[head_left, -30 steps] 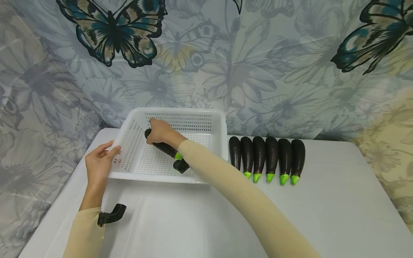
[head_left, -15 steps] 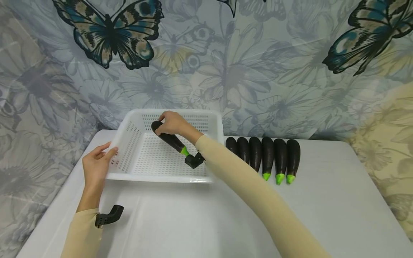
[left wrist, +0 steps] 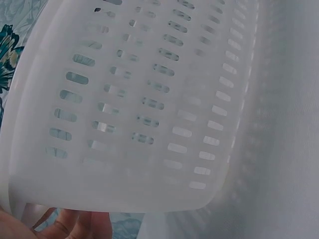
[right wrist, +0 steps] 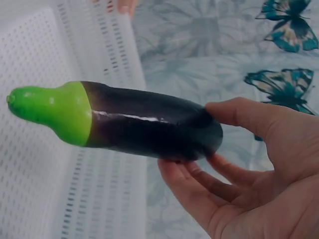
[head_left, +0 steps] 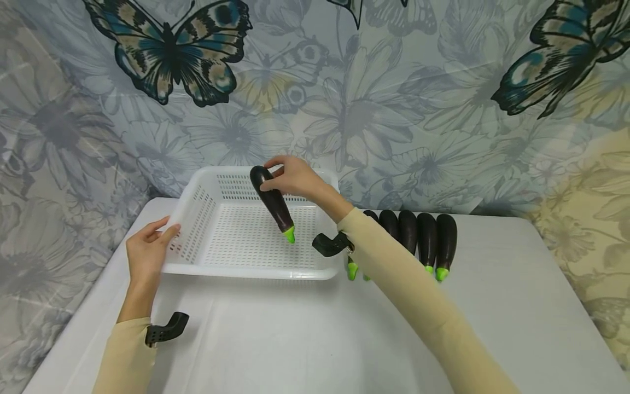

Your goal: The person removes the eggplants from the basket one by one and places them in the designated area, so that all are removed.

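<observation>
My right hand (head_left: pixel 297 179) pinches a dark purple eggplant (head_left: pixel 273 203) near its rounded end, thumb on one side and fingertips on the other. It hangs tilted over the white plastic basket (head_left: pixel 246 272), its bright green stem end pointing down. In the right wrist view the whole eggplant (right wrist: pixel 149 122) shows, with the basket's slotted wall behind it. At the basket's left side, my left hand (head_left: pixel 146 249) grips the rim, thumb over the top. The left wrist view shows the slotted end wall (left wrist: pixel 149 119), with fingers (left wrist: pixel 70 224) at its edge.
Several more eggplants (head_left: pixel 446 241) lie side by side in a row on the white table (head_left: pixel 275 334), right of the basket; my right forearm hides part of them. Behind the table hangs a butterfly-patterned cloth (head_left: pixel 418 137). A black wrist mount (head_left: pixel 330 244) juts from the right sleeve.
My right hand has lifted the eggplant up from low in the basket and carried it to the right, turning it more upright. The left hand has kept its grip on the rim.
</observation>
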Demonstrator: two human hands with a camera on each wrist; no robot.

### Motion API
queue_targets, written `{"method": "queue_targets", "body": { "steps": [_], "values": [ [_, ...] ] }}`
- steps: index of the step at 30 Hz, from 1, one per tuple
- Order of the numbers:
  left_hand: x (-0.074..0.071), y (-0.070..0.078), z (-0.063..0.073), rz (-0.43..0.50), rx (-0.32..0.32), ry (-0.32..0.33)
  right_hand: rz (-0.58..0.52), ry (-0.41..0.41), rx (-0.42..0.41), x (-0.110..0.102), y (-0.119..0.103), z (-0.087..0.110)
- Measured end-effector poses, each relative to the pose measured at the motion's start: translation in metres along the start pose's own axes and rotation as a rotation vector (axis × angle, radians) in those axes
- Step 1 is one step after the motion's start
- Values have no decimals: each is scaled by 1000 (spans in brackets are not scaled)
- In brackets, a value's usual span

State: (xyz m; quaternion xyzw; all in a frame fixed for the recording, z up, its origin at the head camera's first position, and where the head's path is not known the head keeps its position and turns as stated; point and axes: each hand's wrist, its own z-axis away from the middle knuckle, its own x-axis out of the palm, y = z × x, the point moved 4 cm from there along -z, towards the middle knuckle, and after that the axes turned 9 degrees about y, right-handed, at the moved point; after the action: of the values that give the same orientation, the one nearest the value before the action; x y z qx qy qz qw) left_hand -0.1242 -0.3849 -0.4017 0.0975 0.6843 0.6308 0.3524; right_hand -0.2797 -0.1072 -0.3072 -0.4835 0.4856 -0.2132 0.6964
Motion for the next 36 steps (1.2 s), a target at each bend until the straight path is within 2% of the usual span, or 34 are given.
{"method": "queue_targets", "body": {
  "steps": [5,13,18,23,32,36],
  "values": [
    [0,0,1,-8,4,2,-76,32,6,-20,9,14],
    [-3,-2,-1,2,2,14,-83,80,40,-49,26,35],
    [-3,-2,-1,10,-19,12,-89,98,18,-66,37,47],
    [-3,-3,-1,-13,-9,16,-103,130,16,-88,48,62],
    [-3,-2,-1,13,-28,17,-37,171,20,-116,68,82],
    [-2,-2,-1,29,-28,12,-42,181,34,-126,76,93]
  ]
}}
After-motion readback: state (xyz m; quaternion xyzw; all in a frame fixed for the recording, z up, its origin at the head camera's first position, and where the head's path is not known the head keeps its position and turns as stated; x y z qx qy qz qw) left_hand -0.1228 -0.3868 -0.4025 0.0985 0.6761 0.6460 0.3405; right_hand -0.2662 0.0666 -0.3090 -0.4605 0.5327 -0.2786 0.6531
